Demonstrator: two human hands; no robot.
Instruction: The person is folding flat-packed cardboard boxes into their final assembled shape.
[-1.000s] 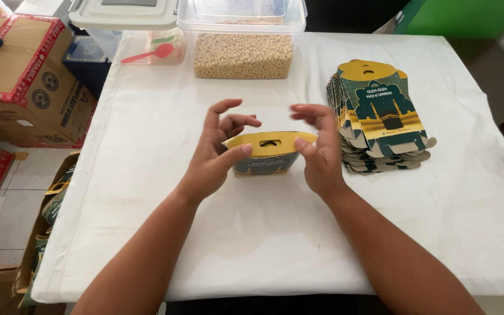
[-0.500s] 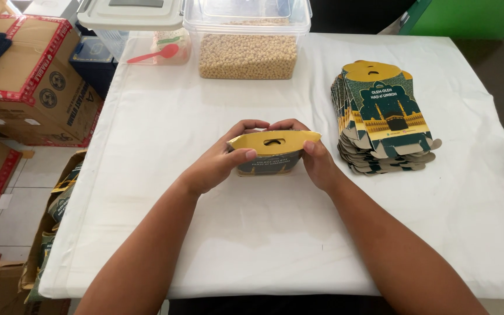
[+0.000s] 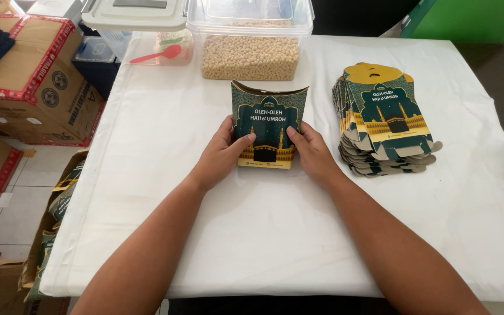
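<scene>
Gripping box (image 3: 268, 125) edges, both hands (cloth (image 3: 164, 146) around)

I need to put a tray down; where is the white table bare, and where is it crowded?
Bare cloth lies between the forearms near the front edge, and left of the left hand. Crowded: the far edge with the tub of pellets, and the right side with the stack of flat cartons. Both hands hold the carton.
</scene>
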